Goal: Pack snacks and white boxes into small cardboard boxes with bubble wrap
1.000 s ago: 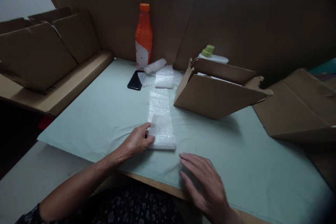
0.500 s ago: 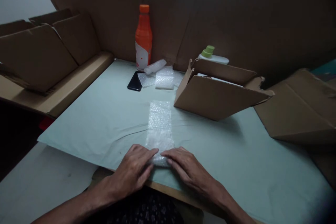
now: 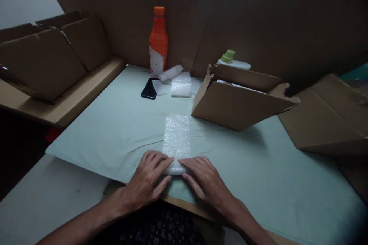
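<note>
My left hand [image 3: 149, 176] and right hand [image 3: 202, 178] lie side by side, fingers flat and pressed down on the near end of a strip of bubble wrap [image 3: 176, 138], pinning a small roll or fold of it against the counter [image 3: 258, 172]. I can't see what, if anything, sits inside that fold. The strip runs straight away from my grip over the pale green cloth. I judge it light, soft and springy, best held at its near edge. Farther out, right of the strip, stands an open cardboard box [image 3: 238, 99]; beyond it lie a phone [image 3: 149, 89], more wrap pieces [image 3: 181, 84] and an orange bottle [image 3: 158, 42].
</note>
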Demonstrator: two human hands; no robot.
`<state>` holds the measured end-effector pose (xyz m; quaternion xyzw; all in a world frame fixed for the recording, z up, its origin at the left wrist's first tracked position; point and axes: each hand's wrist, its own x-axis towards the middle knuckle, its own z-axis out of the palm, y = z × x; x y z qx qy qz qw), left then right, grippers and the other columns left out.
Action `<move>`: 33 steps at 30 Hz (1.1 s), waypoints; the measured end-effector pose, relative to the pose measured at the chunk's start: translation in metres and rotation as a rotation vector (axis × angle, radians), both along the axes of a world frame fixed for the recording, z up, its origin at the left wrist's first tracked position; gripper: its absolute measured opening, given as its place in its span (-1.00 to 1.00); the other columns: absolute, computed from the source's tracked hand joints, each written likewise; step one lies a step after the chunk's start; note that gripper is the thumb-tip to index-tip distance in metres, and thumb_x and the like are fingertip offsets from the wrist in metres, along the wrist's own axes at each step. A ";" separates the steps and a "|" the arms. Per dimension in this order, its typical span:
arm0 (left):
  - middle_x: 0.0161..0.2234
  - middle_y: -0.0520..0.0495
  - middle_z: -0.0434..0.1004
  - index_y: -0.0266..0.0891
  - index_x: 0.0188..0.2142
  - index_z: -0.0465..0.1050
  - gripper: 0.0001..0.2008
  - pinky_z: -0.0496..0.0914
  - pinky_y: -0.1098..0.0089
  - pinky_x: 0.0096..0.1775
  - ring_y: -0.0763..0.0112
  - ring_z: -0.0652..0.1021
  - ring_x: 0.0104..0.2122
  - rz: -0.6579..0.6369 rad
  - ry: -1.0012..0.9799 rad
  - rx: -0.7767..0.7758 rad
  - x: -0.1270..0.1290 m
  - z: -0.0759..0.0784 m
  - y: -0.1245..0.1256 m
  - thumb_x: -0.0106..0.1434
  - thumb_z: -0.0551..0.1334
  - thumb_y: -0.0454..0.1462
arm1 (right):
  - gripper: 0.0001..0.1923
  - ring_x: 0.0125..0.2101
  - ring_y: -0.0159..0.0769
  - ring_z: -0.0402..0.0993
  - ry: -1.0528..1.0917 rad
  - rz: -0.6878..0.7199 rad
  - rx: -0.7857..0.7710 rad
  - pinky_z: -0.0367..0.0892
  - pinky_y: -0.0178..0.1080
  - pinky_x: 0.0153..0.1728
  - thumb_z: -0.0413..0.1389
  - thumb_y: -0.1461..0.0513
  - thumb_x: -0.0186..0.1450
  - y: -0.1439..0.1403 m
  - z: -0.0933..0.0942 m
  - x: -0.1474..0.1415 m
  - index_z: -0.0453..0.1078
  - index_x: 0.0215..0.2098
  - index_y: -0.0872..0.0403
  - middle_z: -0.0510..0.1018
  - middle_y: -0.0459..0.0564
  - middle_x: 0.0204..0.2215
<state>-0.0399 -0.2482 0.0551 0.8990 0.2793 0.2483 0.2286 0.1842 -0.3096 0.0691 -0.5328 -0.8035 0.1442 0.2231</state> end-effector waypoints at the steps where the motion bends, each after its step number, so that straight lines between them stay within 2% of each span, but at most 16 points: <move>1: -0.04 -0.15 0.51 -0.19 0.19 0.26 -0.58 0.36 0.09 0.01 0.17 0.44 -0.05 -0.027 0.001 -0.035 -0.002 0.002 -0.002 0.35 0.17 -0.34 | -0.70 -0.14 -0.19 0.54 0.040 0.001 -0.067 0.44 -0.07 -0.09 0.07 0.29 0.41 -0.002 0.002 0.002 0.38 0.10 0.02 0.64 0.02 -0.11; 3: -0.13 -0.11 0.55 -0.18 0.20 0.24 -0.59 0.37 0.13 -0.04 0.21 0.46 -0.13 -0.044 -0.011 -0.078 -0.002 0.002 0.000 0.37 0.13 -0.35 | -0.70 -0.11 -0.22 0.55 0.081 -0.033 -0.136 0.46 -0.10 -0.07 0.09 0.25 0.42 -0.005 0.003 0.007 0.37 0.12 -0.01 0.64 0.00 -0.07; 4: -0.16 -0.11 0.56 -0.20 0.20 0.25 -0.59 0.37 0.14 -0.05 0.22 0.47 -0.16 -0.038 -0.018 -0.080 0.001 0.001 0.005 0.38 0.13 -0.34 | -0.71 -0.09 -0.19 0.54 0.078 -0.076 -0.109 0.46 -0.08 -0.07 0.08 0.23 0.43 -0.005 0.002 0.009 0.38 0.11 -0.01 0.63 0.02 -0.05; 7: -0.18 -0.12 0.57 -0.23 0.16 0.30 -0.62 0.38 0.14 -0.08 0.21 0.50 -0.19 0.041 0.022 -0.038 0.020 -0.008 0.030 0.36 0.15 -0.29 | -0.74 -0.04 -0.06 0.51 -0.009 -0.194 0.103 0.43 0.04 -0.07 0.07 0.22 0.42 -0.004 -0.002 0.010 0.41 0.06 0.05 0.59 0.13 -0.01; 9: -0.17 -0.14 0.55 -0.22 0.11 0.36 -0.65 0.38 0.14 -0.08 0.19 0.50 -0.17 0.110 0.084 -0.024 0.034 -0.013 0.048 0.34 0.17 -0.29 | -0.72 -0.01 0.00 0.47 -0.084 -0.181 0.189 0.39 0.09 -0.05 0.11 0.24 0.38 -0.003 -0.006 0.007 0.41 0.05 0.08 0.55 0.19 0.02; 11: -0.16 -0.14 0.54 -0.22 0.07 0.40 -0.68 0.38 0.13 -0.07 0.17 0.50 -0.15 0.148 0.120 -0.024 0.043 -0.014 0.061 0.33 0.17 -0.28 | -0.66 0.01 0.02 0.45 -0.150 -0.123 0.180 0.36 0.11 -0.02 0.15 0.24 0.33 -0.002 -0.008 0.005 0.40 0.08 0.08 0.53 0.20 0.05; 14: -0.13 -0.16 0.51 -0.22 0.10 0.38 -0.66 0.39 0.08 -0.04 0.16 0.48 -0.12 0.171 0.088 -0.039 0.039 -0.013 0.057 0.35 0.15 -0.24 | -0.63 0.01 -0.01 0.46 -0.165 -0.092 0.147 0.37 0.10 -0.01 0.12 0.28 0.34 0.005 -0.012 0.005 0.38 0.12 0.04 0.55 0.16 0.03; 15: -0.10 -0.17 0.50 -0.21 0.13 0.35 -0.64 0.40 0.07 -0.04 0.16 0.48 -0.11 0.193 0.035 -0.090 0.034 -0.012 0.050 0.36 0.15 -0.22 | -0.64 -0.01 -0.04 0.48 -0.122 -0.097 0.141 0.38 0.08 -0.02 0.10 0.29 0.36 0.007 -0.014 0.007 0.38 0.12 0.02 0.58 0.13 0.00; 17: -0.01 -0.21 0.47 -0.18 0.22 0.25 -0.55 0.43 0.07 -0.03 0.16 0.50 -0.06 0.275 -0.145 -0.314 0.023 -0.011 0.030 0.37 0.15 -0.15 | -0.67 -0.07 -0.09 0.53 0.013 -0.148 0.116 0.42 0.05 -0.05 0.08 0.28 0.38 0.012 -0.016 0.012 0.39 0.11 0.01 0.62 0.10 -0.05; 19: 0.11 -0.27 0.42 -0.17 0.29 0.13 -0.41 0.45 0.07 0.00 0.14 0.51 0.01 0.356 -0.367 -0.663 0.014 -0.011 0.006 0.34 0.19 -0.09 | -0.68 -0.11 -0.11 0.56 0.165 -0.238 0.051 0.45 0.02 -0.08 0.09 0.24 0.39 0.014 -0.015 0.013 0.40 0.10 0.02 0.64 0.08 -0.06; 21: 0.20 -0.33 0.36 -0.20 0.33 0.05 -0.30 0.43 0.06 0.07 0.10 0.50 0.10 0.377 -0.554 -1.005 0.012 -0.011 -0.013 0.29 0.24 -0.07 | -0.70 -0.14 -0.14 0.58 0.315 -0.310 -0.064 0.50 -0.06 -0.13 0.10 0.21 0.39 0.011 -0.013 0.007 0.43 0.07 0.03 0.64 0.06 -0.07; 24: 0.15 -0.30 0.43 -0.26 0.21 0.24 -0.33 0.35 0.08 0.16 0.07 0.47 0.14 0.320 -0.770 -1.348 0.025 -0.006 -0.025 0.17 0.34 -0.12 | -0.72 -0.25 -0.21 0.61 0.493 -0.296 -0.244 0.52 -0.21 -0.30 0.07 0.17 0.40 0.000 -0.008 -0.007 0.46 0.03 0.04 0.66 0.01 -0.15; 25: 0.11 -0.27 0.48 -0.27 0.14 0.32 -0.38 0.34 0.10 0.17 0.07 0.48 0.13 0.314 -0.826 -1.412 0.031 -0.003 -0.026 0.12 0.37 -0.14 | -0.73 -0.25 -0.22 0.60 0.507 -0.279 -0.249 0.52 -0.22 -0.30 0.07 0.16 0.40 -0.004 -0.006 -0.010 0.47 0.02 0.03 0.66 0.01 -0.16; 27: 0.03 -0.22 0.54 -0.26 0.04 0.40 -0.43 0.34 0.13 0.15 0.08 0.51 0.08 0.312 -0.907 -1.503 0.039 0.002 -0.023 0.05 0.42 -0.16 | -0.75 -0.15 -0.15 0.58 0.456 -0.274 -0.148 0.51 -0.13 -0.16 0.11 0.13 0.38 -0.010 -0.001 -0.010 0.49 -0.03 0.00 0.64 0.03 -0.12; 30: 0.06 -0.18 0.53 -0.21 0.08 0.38 -0.34 0.32 0.16 0.16 0.10 0.50 0.09 0.279 -0.957 -1.579 0.041 0.005 -0.021 -0.01 0.47 -0.16 | -0.66 0.03 -0.05 0.48 0.410 -0.361 -0.005 0.42 0.01 0.03 0.17 0.07 0.34 -0.010 0.006 0.006 0.47 0.03 -0.02 0.55 0.10 0.04; 33: 0.07 -0.19 0.52 -0.20 0.14 0.34 -0.25 0.33 0.15 0.14 0.08 0.49 0.09 0.204 -0.904 -1.593 0.035 0.004 -0.024 -0.03 0.48 -0.14 | -0.50 -0.08 -0.13 0.54 0.609 -0.394 -0.179 0.47 -0.11 -0.09 0.18 0.00 0.30 -0.003 0.010 0.021 0.39 0.13 0.05 0.57 0.13 -0.01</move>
